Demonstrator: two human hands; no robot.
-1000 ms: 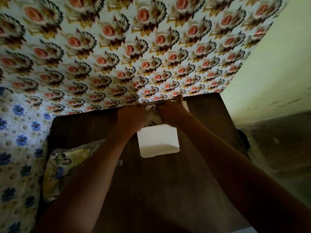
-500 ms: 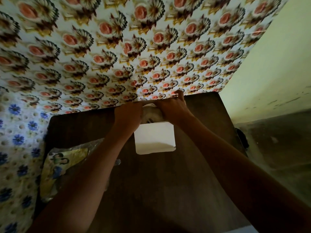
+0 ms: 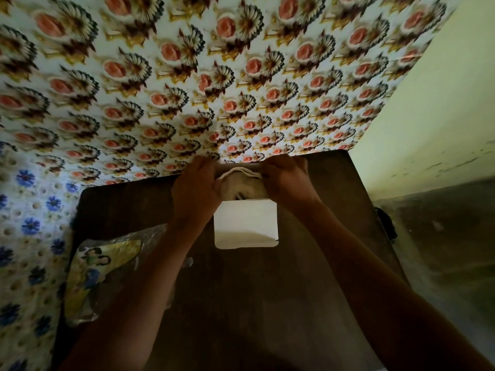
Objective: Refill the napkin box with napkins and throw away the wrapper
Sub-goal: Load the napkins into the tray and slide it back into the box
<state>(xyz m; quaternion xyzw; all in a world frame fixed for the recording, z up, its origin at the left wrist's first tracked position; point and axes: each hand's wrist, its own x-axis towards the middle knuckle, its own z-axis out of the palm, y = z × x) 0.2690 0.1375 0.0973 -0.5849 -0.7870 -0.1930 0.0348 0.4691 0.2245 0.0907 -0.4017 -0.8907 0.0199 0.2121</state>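
A white napkin box (image 3: 246,223) stands near the far edge of a dark wooden table (image 3: 267,303), against the wall. A bundle of white napkins (image 3: 241,183) bulges from its top. My left hand (image 3: 195,191) grips the left side of the box top and napkins, and my right hand (image 3: 288,180) grips the right side. Both hands curl over the napkins, hiding the box's opening. The crumpled plastic wrapper (image 3: 104,274), printed yellow with cartoon figures, lies on the table's left side under my left forearm.
Flowered wallpaper (image 3: 187,89) rises right behind the table's far edge. A blue-flower patterned surface (image 3: 26,250) borders the table on the left. A pale green wall (image 3: 434,116) and dim floor (image 3: 442,250) lie to the right, with a dark object (image 3: 385,223) by the table's edge.
Both hands stay on the napkins at the box top; my right hand has shifted slightly outward, showing more of the napkin bundle. The view has drifted a little.
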